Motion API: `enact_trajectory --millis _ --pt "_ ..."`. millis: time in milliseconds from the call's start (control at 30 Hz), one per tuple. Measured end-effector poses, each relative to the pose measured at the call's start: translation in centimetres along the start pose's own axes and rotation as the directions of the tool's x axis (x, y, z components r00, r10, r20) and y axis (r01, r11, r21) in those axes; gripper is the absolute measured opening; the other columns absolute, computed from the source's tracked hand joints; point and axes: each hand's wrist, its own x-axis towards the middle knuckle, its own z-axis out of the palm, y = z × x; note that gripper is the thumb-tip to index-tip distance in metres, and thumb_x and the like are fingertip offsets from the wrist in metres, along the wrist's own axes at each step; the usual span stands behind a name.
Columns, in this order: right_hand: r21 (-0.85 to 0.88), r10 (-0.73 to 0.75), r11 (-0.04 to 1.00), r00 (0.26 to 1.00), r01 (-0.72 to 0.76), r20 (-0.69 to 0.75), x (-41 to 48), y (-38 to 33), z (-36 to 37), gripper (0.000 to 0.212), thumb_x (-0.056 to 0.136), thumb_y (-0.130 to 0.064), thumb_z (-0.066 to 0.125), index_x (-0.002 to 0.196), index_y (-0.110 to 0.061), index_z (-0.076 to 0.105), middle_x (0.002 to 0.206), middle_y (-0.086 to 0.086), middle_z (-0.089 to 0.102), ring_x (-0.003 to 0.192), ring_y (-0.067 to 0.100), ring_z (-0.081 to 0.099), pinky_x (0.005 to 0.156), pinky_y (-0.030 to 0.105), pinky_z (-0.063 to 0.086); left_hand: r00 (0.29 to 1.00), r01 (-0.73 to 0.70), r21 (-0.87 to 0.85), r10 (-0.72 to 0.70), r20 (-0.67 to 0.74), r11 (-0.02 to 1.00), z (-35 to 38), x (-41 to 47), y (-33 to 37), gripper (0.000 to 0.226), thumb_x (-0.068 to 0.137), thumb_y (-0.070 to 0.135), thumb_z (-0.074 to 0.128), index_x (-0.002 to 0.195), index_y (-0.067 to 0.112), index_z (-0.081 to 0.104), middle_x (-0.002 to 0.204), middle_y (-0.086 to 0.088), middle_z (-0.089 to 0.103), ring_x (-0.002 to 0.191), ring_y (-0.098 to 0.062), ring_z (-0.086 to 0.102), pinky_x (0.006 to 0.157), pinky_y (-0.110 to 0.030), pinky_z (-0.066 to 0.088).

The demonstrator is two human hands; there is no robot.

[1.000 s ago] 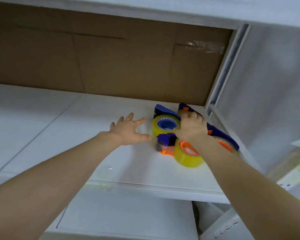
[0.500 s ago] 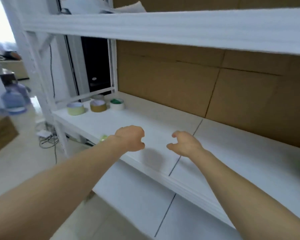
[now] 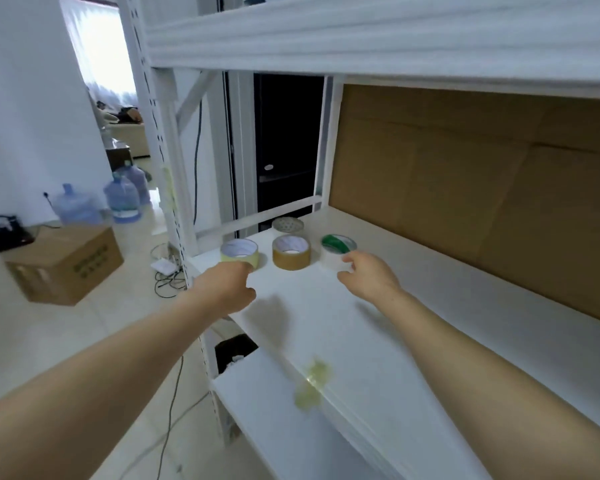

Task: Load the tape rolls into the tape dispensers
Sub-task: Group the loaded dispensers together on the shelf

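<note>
1. Four tape rolls are seen at the far left end of the white shelf (image 3: 413,306), all lying flat w/ the core hole facing up.
2. Pale yellow roll (image 3: 239,253): white core, wide band; it sits just beyond the left hand (image 3: 227,289), whose knuckles overlap its near edge in view. Contact can't be told.
3. Brown roll (image 3: 291,252): kraft-coloured band, pale printed core; it lies between the two hands, a bit beyond them, touched by neither.
4. White roll w/ green core (image 3: 336,252): it is met at its near right side by the right hand's (image 3: 369,277) fingertips (image 3: 347,260); they seem to touch it, but no closed grasp is seen.
5. Patterned pale roll (image 3: 287,225): set behind the brown one, farthest from both hands, near the shelf's back rail.
6. Left hand: fingers curled loosely inward, nothing seen held.
7. Right hand: fingers half-open and bent, thumb apart, nothing enclosed.
8. A yellowish blurred smear (image 3: 314,382) is seen on the shelf's front edge, nearer the camera than both hands; what it is can't be told.
</note>
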Motion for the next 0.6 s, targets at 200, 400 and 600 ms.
enact_trajectory --millis 200,400,600 --pt "-0.172 0.086 0.980 0.992 -0.102 -0.093 9.7 -3.1 3.6 0.042 0.091 -0.043 0.044 0.115 -0.009 0.054 0.120 0.010 0.060 0.112 0.028 0.056 0.085 0.033 0.039 0.997 -0.015 0.011 0.016 -0.071 1.000 -0.2 8.5 -5.2 0.043 0.097 0.023 0.039 0.139 0.019 0.042 0.129 -0.013 0.052 0.119 -0.030 0.050 0.094 -0.035 0.041" --pt "-0.200 0.245 0.945 0.966 -0.257 -0.081 14.3 -4.7 5.7 0.055 0.086 -0.053 0.052 0.114 -0.007 0.047 0.110 0.010 0.063 0.104 0.027 0.060 0.073 0.027 0.042 0.991 -0.130 0.042 0.131 -0.014 0.991 0.8 15.8 -7.7 0.051 0.095 0.028 0.046 0.144 0.023 0.035 0.137 -0.012 0.043 0.126 -0.030 0.043 0.101 -0.037 0.038" --pt "-0.224 0.360 0.905 0.932 -0.361 -0.047 15.5 -6.0 5.5 0.038 0.086 -0.029 0.058 0.119 -0.012 0.050 0.118 0.008 0.061 0.109 0.026 0.058 0.078 0.026 0.043 0.907 -0.414 0.149 0.393 0.154 0.898 2.1 22.8 -7.5 0.039 0.094 0.015 0.043 0.132 0.016 0.049 0.131 -0.010 0.054 0.118 -0.026 0.052 0.095 -0.030 0.041"
